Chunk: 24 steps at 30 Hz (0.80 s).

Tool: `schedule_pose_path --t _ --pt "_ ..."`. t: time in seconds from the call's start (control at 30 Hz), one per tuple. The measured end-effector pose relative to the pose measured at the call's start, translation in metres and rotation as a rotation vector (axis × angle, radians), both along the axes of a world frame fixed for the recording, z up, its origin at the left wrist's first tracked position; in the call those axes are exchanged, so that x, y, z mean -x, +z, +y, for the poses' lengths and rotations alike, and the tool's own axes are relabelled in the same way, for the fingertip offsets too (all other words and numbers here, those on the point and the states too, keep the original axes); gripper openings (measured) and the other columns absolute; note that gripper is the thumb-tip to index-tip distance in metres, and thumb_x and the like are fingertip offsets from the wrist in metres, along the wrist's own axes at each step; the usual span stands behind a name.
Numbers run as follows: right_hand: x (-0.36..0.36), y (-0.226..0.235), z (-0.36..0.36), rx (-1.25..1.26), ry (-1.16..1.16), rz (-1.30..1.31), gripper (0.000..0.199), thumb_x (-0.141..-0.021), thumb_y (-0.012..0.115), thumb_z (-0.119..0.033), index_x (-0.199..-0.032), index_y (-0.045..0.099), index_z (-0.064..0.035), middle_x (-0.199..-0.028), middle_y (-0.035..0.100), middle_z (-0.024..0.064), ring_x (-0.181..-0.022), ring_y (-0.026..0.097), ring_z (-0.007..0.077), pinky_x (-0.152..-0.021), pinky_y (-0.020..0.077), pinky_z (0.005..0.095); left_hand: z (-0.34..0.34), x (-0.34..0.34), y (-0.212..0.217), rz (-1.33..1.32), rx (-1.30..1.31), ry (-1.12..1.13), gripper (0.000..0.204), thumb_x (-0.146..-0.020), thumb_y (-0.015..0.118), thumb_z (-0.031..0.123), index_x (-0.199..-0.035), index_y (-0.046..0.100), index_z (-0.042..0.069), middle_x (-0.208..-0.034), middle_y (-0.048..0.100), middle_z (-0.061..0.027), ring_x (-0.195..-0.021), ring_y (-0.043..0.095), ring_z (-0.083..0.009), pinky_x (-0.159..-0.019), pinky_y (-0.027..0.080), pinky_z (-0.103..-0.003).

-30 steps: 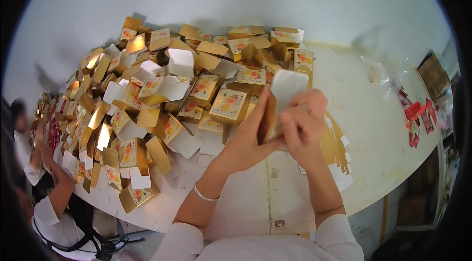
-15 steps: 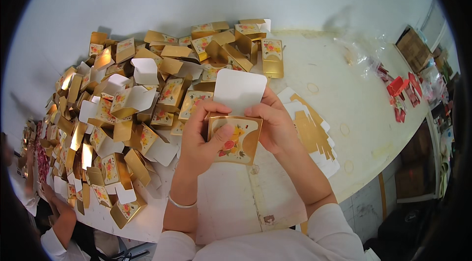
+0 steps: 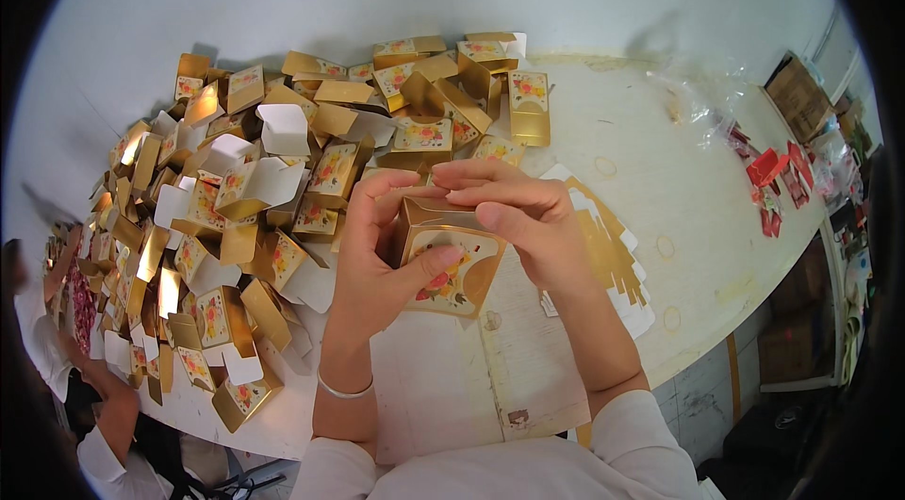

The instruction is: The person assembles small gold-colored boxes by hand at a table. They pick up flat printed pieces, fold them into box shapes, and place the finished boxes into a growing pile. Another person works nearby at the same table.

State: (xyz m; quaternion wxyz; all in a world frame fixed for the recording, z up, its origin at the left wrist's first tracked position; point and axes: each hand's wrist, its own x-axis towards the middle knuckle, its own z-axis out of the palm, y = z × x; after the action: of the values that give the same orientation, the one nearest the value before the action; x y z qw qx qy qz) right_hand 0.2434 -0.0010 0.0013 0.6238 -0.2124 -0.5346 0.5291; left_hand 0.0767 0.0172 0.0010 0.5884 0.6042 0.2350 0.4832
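Between my hands is a small gold carton (image 3: 462, 278) with a floral printed face, standing open into its box shape. My left hand (image 3: 372, 260) grips its left side, the thumb lying across the floral face and the fingers behind. Over the top edge, my right hand (image 3: 518, 222) has its fingers laid across the carton's upper end, with the thumb at the upper right corner. The fingers cover most of the top flap. Just right of my right hand, a fanned stack of flat gold and white carton blanks (image 3: 608, 260) lies on the table.
A big heap of folded gold cartons (image 3: 222, 213) covers the table's left side. Clear plastic wrap (image 3: 698, 95) and red packets (image 3: 768, 175) lie at the far right. Another person's arm (image 3: 108, 396) shows at the lower left. Cardboard boxes (image 3: 797, 95) stand beyond the table's right edge.
The raised white flap has come down over the carton's top, and my right fingers now lie across it. The carton, flatter before, now shows its depth.
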Motion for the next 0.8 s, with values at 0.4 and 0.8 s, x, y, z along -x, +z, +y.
schedule_pose_path --t 0.4,0.8 --pt "0.009 -0.003 -0.002 -0.087 -0.147 -0.134 0.027 -0.08 0.045 0.009 -0.099 0.062 -0.0015 -0.104 0.06 0.0109 -0.103 0.054 0.019 -0.084 0.0443 0.0265 0.002 0.001 0.004 -0.074 -0.075 -0.038 0.056 -0.069 0.07 0.001 -0.115 0.039 0.006 -0.109 0.053 -0.0102 -0.09 0.057 -0.0156 -0.072 0.049 -0.024" --pt "0.01 -0.008 -0.002 -0.138 -0.238 -0.217 0.026 -0.081 0.043 0.009 -0.1 0.061 0.0006 -0.1 0.063 0.009 -0.089 0.059 0.0145 -0.074 0.0473 0.0244 -0.002 0.007 0.011 0.015 0.098 -0.026 0.06 -0.069 0.071 0.005 -0.12 0.04 0.007 -0.107 0.055 -0.0096 -0.087 0.057 -0.0126 -0.069 0.048 -0.022"
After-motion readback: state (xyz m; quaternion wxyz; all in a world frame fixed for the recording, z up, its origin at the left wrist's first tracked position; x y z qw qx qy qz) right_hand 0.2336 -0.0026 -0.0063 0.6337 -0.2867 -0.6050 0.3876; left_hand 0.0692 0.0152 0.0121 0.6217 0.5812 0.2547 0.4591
